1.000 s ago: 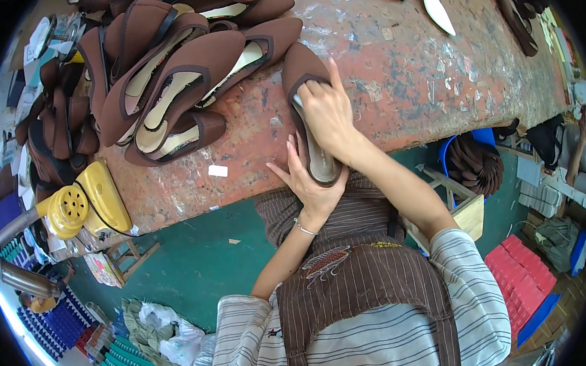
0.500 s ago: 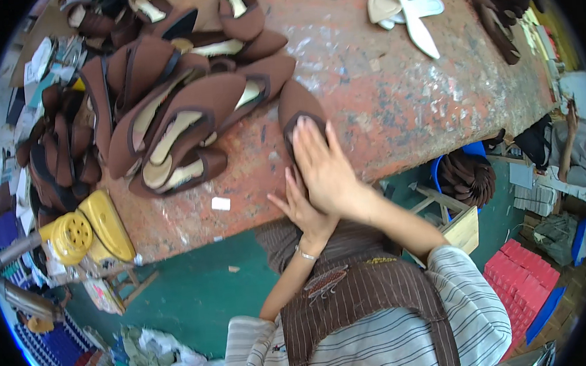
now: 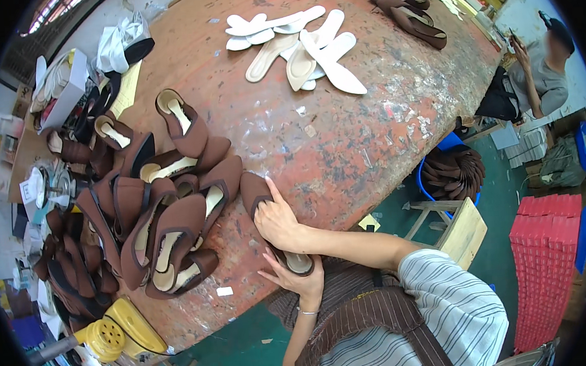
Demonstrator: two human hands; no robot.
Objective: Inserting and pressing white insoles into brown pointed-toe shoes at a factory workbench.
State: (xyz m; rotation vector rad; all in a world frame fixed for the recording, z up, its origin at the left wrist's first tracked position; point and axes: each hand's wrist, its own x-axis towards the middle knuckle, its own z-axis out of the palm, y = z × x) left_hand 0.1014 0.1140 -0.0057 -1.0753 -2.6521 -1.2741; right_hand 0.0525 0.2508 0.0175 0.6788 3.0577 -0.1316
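Note:
A brown flat shoe point(image 3: 256, 190) with a pale insole lies at the near edge of the worn red table point(image 3: 343, 133). My right hand point(image 3: 276, 219) presses down on its middle, index finger stretched toward the toe. My left hand point(image 3: 300, 278) cups the heel from below at the table's edge. Just left of it lies a heap of brown shoes point(image 3: 168, 224) of the same kind.
White insoles point(image 3: 301, 45) lie at the table's far side, more brown shoes point(image 3: 406, 5) at the far right. A yellow tool point(image 3: 117, 331) sits at the near left corner. A blue tub of brown pieces point(image 3: 452, 172), a wooden stool point(image 3: 457, 230), red boxes point(image 3: 549, 261) and a seated person point(image 3: 541, 67) are at right.
The view has swung so more of the far table shows. My right hand has slid along the shoe, from flat over it to pressing with the index finger out; the left stays under the heel.

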